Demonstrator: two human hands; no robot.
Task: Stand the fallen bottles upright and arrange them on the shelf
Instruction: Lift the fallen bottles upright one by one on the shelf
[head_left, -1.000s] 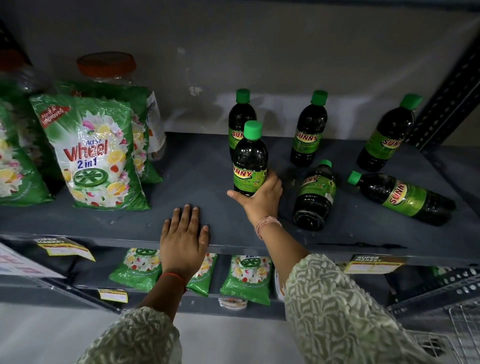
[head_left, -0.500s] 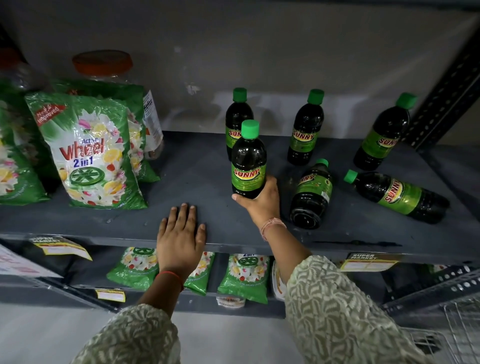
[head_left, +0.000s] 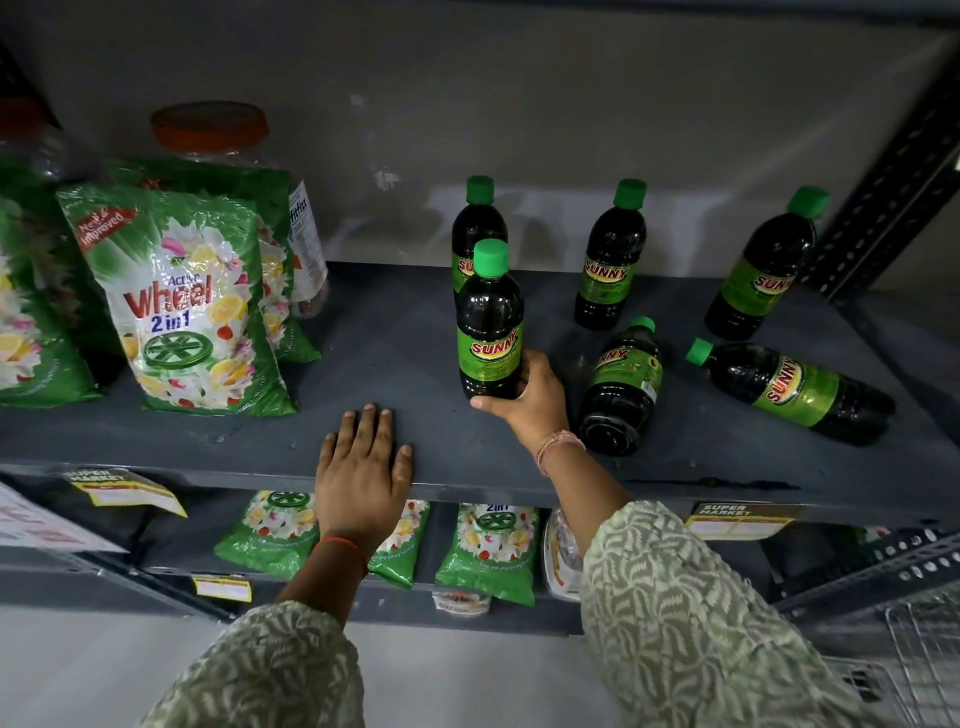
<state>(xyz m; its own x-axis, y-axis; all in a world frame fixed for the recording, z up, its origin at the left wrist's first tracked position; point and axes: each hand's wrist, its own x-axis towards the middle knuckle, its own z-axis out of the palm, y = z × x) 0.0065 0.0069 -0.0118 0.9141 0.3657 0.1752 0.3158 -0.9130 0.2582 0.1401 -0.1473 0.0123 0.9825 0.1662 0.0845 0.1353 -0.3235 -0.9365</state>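
Several dark bottles with green caps and green SUNNY labels are on the grey shelf (head_left: 395, 332). One upright bottle (head_left: 489, 322) stands in front of another (head_left: 475, 218); my right hand (head_left: 527, 397) grips its base. Two more stand upright at the back, one in the middle (head_left: 610, 260) and one at the right (head_left: 761, 270). Two lie fallen: one (head_left: 623, 387) just right of my right hand, cap pointing away, and one (head_left: 795, 389) farther right, cap to the left. My left hand (head_left: 363, 467) rests flat on the shelf's front edge, fingers apart.
Green Wheel detergent bags (head_left: 182, 301) stand at the left, with an orange-lidded jar (head_left: 210, 130) behind them. A perforated metal upright (head_left: 883, 192) bounds the right side. Smaller green packets (head_left: 485, 551) lie on the lower shelf. A wire basket (head_left: 924, 654) is at bottom right.
My right hand has turned the held bottle slightly, so its label faces front more, and has slid lower around its base. My left hand has not moved.
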